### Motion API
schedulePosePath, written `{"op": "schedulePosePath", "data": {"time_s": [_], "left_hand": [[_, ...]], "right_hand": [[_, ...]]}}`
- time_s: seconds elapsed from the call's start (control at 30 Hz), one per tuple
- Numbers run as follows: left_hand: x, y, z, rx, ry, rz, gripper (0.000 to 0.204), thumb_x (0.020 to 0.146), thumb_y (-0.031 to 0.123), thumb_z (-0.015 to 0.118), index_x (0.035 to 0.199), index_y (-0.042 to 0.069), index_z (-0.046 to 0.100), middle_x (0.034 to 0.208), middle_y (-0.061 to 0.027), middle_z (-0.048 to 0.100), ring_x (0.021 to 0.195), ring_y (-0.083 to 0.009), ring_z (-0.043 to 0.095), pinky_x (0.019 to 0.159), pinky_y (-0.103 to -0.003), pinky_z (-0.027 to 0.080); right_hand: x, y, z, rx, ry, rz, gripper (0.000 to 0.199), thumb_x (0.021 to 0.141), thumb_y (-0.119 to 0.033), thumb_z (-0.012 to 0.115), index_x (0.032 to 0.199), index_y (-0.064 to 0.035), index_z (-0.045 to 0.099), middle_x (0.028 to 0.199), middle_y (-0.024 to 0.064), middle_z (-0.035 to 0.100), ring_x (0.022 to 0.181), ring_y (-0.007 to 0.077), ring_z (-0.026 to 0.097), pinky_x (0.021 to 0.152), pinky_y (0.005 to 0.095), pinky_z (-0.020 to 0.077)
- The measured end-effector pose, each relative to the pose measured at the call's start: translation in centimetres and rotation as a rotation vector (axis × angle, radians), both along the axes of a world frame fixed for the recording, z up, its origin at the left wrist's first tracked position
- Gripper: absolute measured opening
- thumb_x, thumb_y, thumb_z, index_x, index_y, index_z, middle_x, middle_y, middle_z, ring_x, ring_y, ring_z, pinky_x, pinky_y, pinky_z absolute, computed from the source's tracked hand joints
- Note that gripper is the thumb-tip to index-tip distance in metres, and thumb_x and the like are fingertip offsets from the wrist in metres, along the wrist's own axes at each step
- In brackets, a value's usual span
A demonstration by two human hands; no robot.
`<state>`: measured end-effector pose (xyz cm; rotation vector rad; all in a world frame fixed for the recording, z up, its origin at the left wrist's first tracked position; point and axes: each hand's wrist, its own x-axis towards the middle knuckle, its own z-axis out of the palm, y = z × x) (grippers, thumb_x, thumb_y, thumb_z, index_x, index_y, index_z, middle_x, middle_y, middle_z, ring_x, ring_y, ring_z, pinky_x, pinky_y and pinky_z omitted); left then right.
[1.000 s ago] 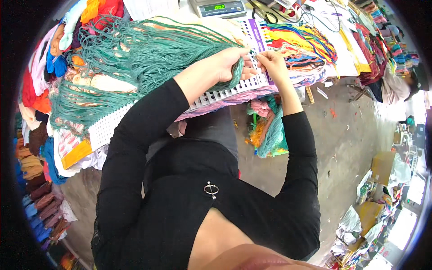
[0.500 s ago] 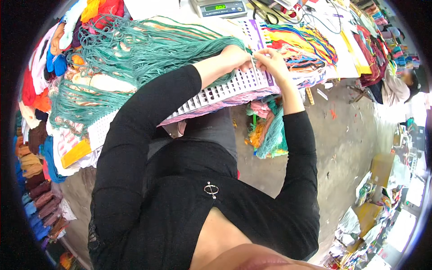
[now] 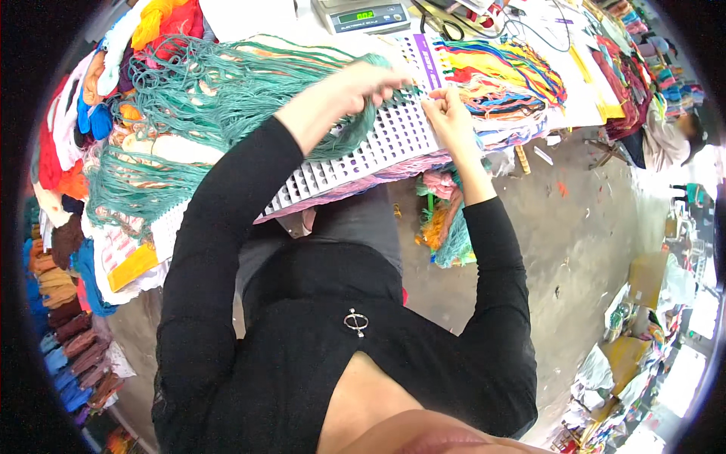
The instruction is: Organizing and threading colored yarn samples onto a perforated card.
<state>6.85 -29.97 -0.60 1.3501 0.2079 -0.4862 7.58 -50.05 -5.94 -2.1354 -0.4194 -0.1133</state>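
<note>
A white card (image 3: pixel 404 129) punched with rows of holes lies along the table's near side, with a purple strip (image 3: pixel 426 60) at its right end. Long teal threads (image 3: pixel 249 98) spread over it and away to the left. My left hand (image 3: pixel 361 85) is over the right end of these threads, smeared by motion, so its grip does not show clearly. Beside the purple strip, my right hand (image 3: pixel 454 121) has thumb and forefinger pinched together at the card. Whatever is between those fingertips is too small to make out.
Multicoloured threads (image 3: pixel 507 76) lie right of the strip, pink threads (image 3: pixel 340 193) under the card's near edge. Behind stand a digital scale (image 3: pixel 363 17) and scissors (image 3: pixel 446 29). Yarn bundles (image 3: pixel 162 26) are heaped at far left. Another person (image 3: pixel 665 140) is at far right.
My left hand has moved left, away from my right hand, uncovering more holes in the card. My right hand has dropped slightly nearer and stays pinched by the strip.
</note>
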Motion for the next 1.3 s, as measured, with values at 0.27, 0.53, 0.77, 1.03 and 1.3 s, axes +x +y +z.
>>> {"op": "schedulePosePath", "data": {"time_s": [0.27,0.53,0.77,1.03,1.3], "left_hand": [[-0.8,-2.9,0.2,0.230,-0.025,-0.173,0.015,0.081,0.019,0.060,0.075,0.005,0.060,0.054,0.0020,0.052,0.041,-0.0046,0.042,0.036,-0.017,0.029],[-1.3,5.7,2.1,-0.059,-0.053,0.230,0.016,0.076,0.017,0.057,0.084,0.003,0.061,0.066,0.0028,0.052,0.051,-0.0047,0.040,0.042,-0.018,0.028],[-3.5,24.0,6.1,0.184,-0.311,0.888,0.027,0.085,0.016,0.055,0.107,0.000,0.052,0.087,-0.0074,0.060,0.056,-0.0100,0.052,0.046,-0.020,0.039],[-9.5,5.5,4.3,-0.141,-0.284,0.074,0.041,0.093,0.038,0.037,0.116,0.007,0.054,0.122,-0.0034,0.051,0.109,-0.0175,0.044,0.092,-0.031,0.038],[-9.5,2.4,4.2,-0.701,-0.088,-0.057,0.051,0.094,0.037,0.033,0.126,-0.002,0.040,0.115,-0.0101,0.051,0.091,-0.0172,0.053,0.074,-0.032,0.047]], "right_hand": [[-0.4,-0.6,-1.2,0.619,0.174,0.088,0.015,0.085,-0.004,0.054,0.099,-0.0057,0.048,0.066,-0.0045,0.049,0.055,0.0024,0.043,0.050,0.0159,0.0341],[-1.7,1.0,0.4,-0.229,-0.202,-0.048,0.034,0.076,-0.029,0.063,0.102,-0.0110,0.054,0.077,0.0073,0.058,0.068,0.0221,0.058,0.063,0.0326,0.0450],[-1.4,1.4,0.8,-0.172,-0.109,-0.025,0.029,0.075,-0.026,0.063,0.098,-0.0093,0.056,0.069,0.0023,0.053,0.067,0.0192,0.057,0.061,0.0318,0.0432],[-5.6,4.6,3.6,0.370,0.055,0.222,0.010,0.084,-0.007,0.058,0.092,-0.0023,0.061,0.078,0.0023,0.059,0.065,0.0082,0.055,0.059,0.0211,0.0437],[-9.0,7.0,7.3,0.798,0.488,0.331,0.013,0.089,-0.015,0.051,0.086,-0.0024,0.055,0.070,-0.0002,0.054,0.059,0.0047,0.049,0.056,0.0182,0.0396]]}}
